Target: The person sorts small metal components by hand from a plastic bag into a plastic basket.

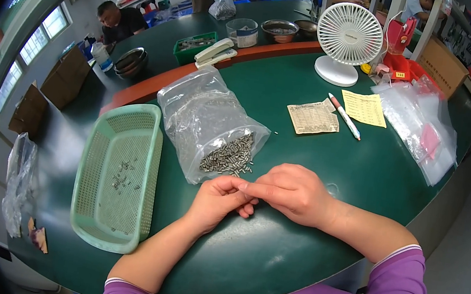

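My left hand [217, 202] and my right hand [295, 194] meet over the green table, fingers pinched together. Whatever they hold between the fingertips is hidden or too small to name. Just beyond them lies a clear plastic bag [189, 114] on its side, its mouth toward me. Small metal cylindrical pins [229, 155] fill the mouth, and several spill out onto the table by my left fingers. To the left stands a pale green mesh basket [149, 195] with a scatter of small dark pieces [123, 177] on its bottom.
A white fan [349, 40] stands at the back right. Nearer lie paper slips [313, 118], a pen [344, 117] and a stack of clear bags [422, 133]. A red-brown ledge [154, 86] crosses behind, with a stapler [216, 54] on it. Another person [122, 22] sits at the far left.
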Tool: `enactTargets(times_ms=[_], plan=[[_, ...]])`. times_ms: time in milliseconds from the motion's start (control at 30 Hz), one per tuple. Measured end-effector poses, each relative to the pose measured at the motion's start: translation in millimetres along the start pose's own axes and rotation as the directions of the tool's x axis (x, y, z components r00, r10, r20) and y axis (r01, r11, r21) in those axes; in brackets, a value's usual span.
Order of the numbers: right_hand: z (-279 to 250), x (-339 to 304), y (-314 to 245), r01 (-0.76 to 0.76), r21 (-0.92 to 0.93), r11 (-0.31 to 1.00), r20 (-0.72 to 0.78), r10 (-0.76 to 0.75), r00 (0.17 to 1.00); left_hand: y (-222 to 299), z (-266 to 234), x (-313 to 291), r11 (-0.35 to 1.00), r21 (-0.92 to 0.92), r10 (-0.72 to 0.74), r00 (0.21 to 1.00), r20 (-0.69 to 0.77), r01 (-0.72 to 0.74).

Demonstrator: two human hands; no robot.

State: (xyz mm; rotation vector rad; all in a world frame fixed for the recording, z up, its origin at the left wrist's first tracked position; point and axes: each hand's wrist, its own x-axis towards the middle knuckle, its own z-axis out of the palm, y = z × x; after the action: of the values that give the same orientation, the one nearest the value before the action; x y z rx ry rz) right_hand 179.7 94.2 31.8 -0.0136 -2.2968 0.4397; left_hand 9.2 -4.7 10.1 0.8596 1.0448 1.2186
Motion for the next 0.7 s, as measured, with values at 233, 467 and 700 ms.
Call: enactTargets(times_ms=[233, 467, 700], plan=[[-3.8, 0.5, -6.6, 0.110, -0.120, 0.987, 0.012, -0.109, 0.994, 1.6, 3.7, -3.4, 0.999, 0.033, -0.009, 0.999, -0.051, 0.010], [1.4, 3.9, -2.7, 0.014, -0.044, 0.999, -0.082, -0.017, 0.996, -0.4, 4.3, -1.5, 0.998, 0.013, 0.057, 0.998, -0.029, -0.057], [-0.8, 2.2, 3.5, -0.068, -0.092, 0.993, -0.045, 0.064, 0.997, -3.3, 4.4, -1.8, 0.993, 0.036, 0.118, 0.990, -0.074, -0.116]])
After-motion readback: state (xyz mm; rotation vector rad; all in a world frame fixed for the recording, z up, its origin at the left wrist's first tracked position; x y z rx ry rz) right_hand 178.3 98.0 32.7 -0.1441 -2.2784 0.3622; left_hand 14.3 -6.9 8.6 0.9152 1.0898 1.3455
